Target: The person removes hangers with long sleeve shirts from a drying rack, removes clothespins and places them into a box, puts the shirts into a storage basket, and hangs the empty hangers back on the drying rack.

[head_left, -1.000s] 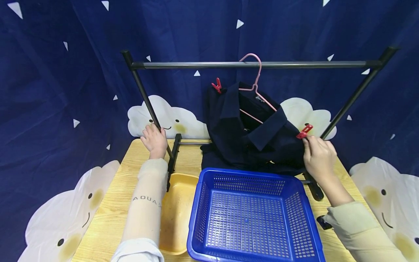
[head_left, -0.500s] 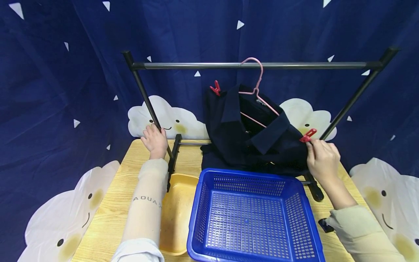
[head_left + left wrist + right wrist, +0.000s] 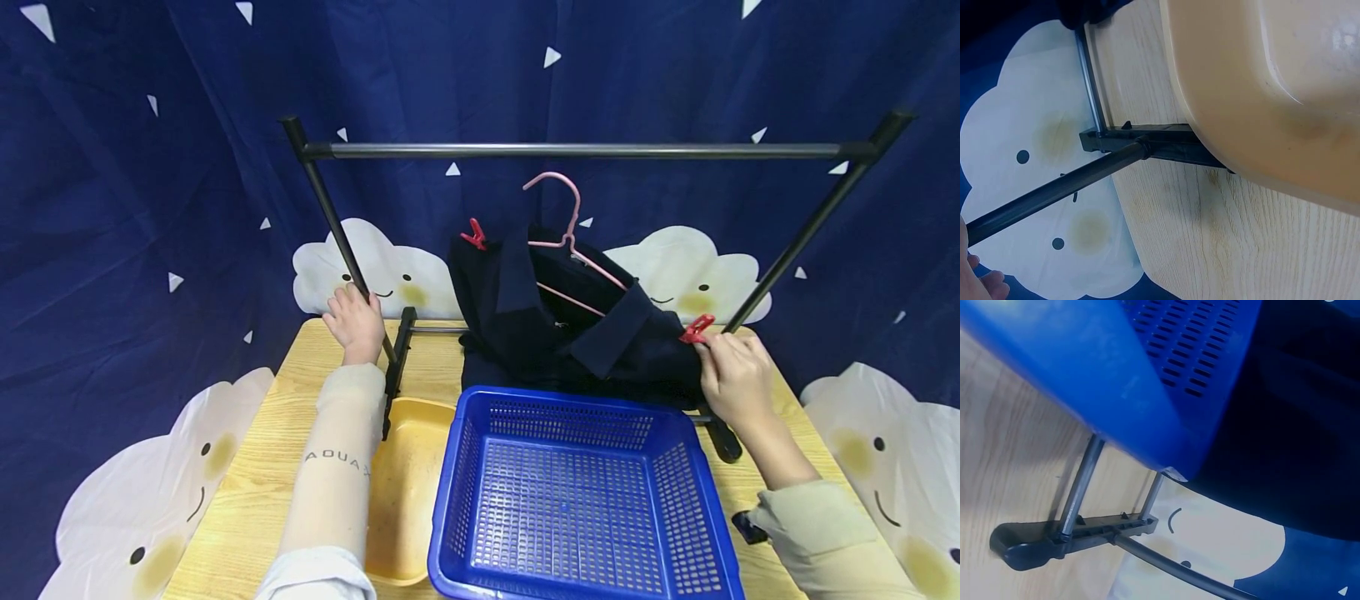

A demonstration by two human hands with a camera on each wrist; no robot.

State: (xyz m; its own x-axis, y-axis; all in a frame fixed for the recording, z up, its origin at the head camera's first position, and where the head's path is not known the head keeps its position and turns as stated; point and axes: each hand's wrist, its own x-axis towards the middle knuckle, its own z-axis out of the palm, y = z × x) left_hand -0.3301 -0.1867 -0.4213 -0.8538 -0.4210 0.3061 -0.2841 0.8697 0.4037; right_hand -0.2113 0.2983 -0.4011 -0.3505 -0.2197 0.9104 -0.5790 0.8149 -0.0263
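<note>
A dark navy collared shirt [image 3: 498, 321] sits on a pink hanger [image 3: 576, 208], whose hook stands free below the silver rail [image 3: 420, 151] of a clothes rack. One red clothespin [image 3: 475, 236] is on the shirt's left shoulder; another red clothespin [image 3: 697, 328] is on the right one. Just under that right clothespin, my right hand [image 3: 738, 375] pinches the shirt's shoulder. My left hand [image 3: 355, 323] holds the rack's left post [image 3: 330, 217], with the thumb on one side and fingers on the other. In the left wrist view the post [image 3: 1054, 197] runs up to that hand.
A blue perforated basket [image 3: 570, 397] stands in front of the shirt and hides its lower part. Left of it, partly beneath its edge, is a yellow basin [image 3: 405, 492]. The rack's right foot [image 3: 1029, 544] rests on the wooden table [image 3: 240, 508]. Behind hangs a blue curtain [image 3: 420, 67].
The hanger's hook has come off the rail and dropped below it. Shirt and hanger have shifted left and down with my right hand still pinching. My left hand has not moved.
</note>
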